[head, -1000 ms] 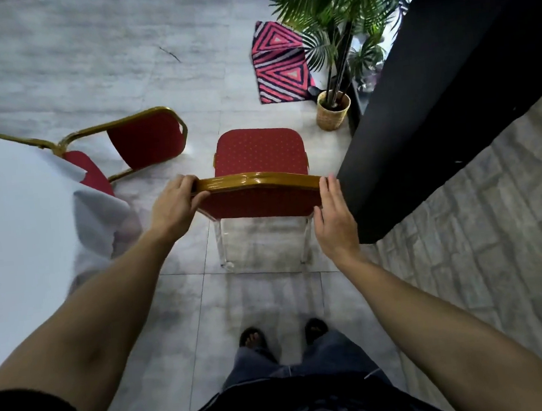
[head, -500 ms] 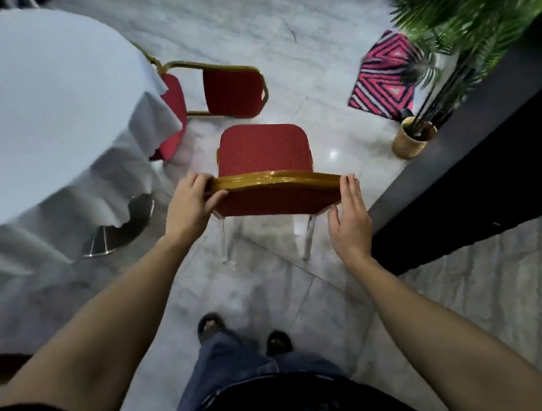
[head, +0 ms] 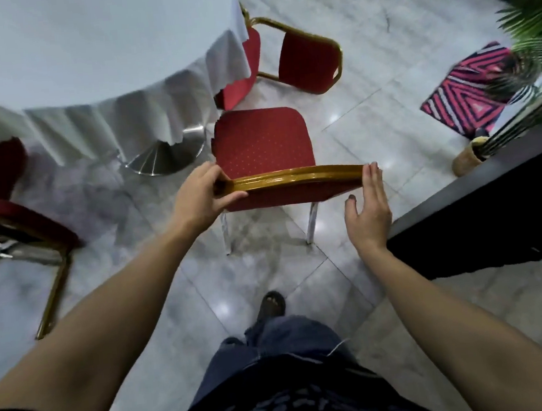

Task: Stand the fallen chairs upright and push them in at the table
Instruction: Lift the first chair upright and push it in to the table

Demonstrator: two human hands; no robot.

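A red chair [head: 262, 140] with a gold frame stands upright in front of me, its seat facing the round table [head: 80, 58] under a white cloth. My left hand [head: 202, 198] grips the left end of the chair's gold top rail. My right hand [head: 370, 209] lies flat against the right end of the rail, fingers straight, not curled around it. A second red chair [head: 307, 59] stands at the table's far right, its seat partly under the cloth. A third red chair [head: 5, 215] is at the left edge, partly cut off.
The table's shiny metal base [head: 163, 155] shows below the cloth. A black counter or wall [head: 480, 216] runs close on my right. A potted palm [head: 470, 161] and a pink striped mat [head: 470, 96] lie to the right. The floor is grey marble tile.
The view has swung left toward the table, and the chair in my hands has turned with me to face it. My right hand has slipped from the rail's side to a flatter touch.
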